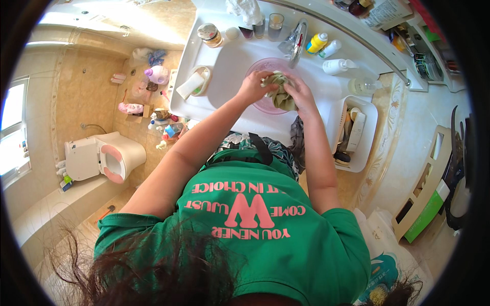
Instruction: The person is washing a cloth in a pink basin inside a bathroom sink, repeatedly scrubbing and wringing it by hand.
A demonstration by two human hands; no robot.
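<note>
Over a pink translucent basin (265,65) in the white sink (229,66), I hold a bunched olive-green cloth (279,92). My left hand (253,87) grips its left side, fingers curled into the folds. From the right, my right hand (302,96) closes on the same cloth, thumb and fingers near its upper edge. The cloth hangs crumpled between both hands, its lower end over the basin's near part. Just beyond the basin rises a chrome faucet (299,43). A dark cloth (297,137) hangs at the sink's front edge, below my right wrist.
A soap dish (203,75) with a white item sits left on the counter. Along the back stand a jar (209,34), a glass (275,23), a yellow bottle (316,43) and a white pump bottle (337,66). A white bin (371,122) lies right; a toilet (130,150) stands left.
</note>
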